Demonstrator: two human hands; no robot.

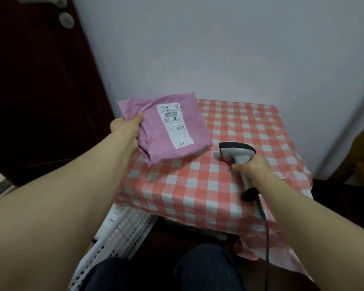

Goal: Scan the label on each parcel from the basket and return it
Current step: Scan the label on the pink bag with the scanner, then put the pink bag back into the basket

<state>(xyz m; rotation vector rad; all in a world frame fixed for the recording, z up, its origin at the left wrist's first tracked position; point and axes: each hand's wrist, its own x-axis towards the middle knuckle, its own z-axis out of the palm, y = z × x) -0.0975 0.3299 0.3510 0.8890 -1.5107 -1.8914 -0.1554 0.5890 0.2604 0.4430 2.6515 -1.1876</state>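
A pink plastic parcel (153,131) with a white shipping label (174,124) facing up hangs over the table's left far corner. My left hand (127,126) grips its left edge, thumb on top. My right hand (254,164) is closed around the handle of a grey and black barcode scanner (239,153). The scanner's head is just right of the parcel and points left toward it. Its coiled black cable (266,232) hangs down off the table. A white perforated basket (118,234) sits low at the table's near left, partly hidden by my left arm.
The small table is covered by a red and white checked cloth (219,185). A dark brown door (40,91) stands at the left and a pale wall behind. My knees in dark trousers (204,269) are at the bottom edge.
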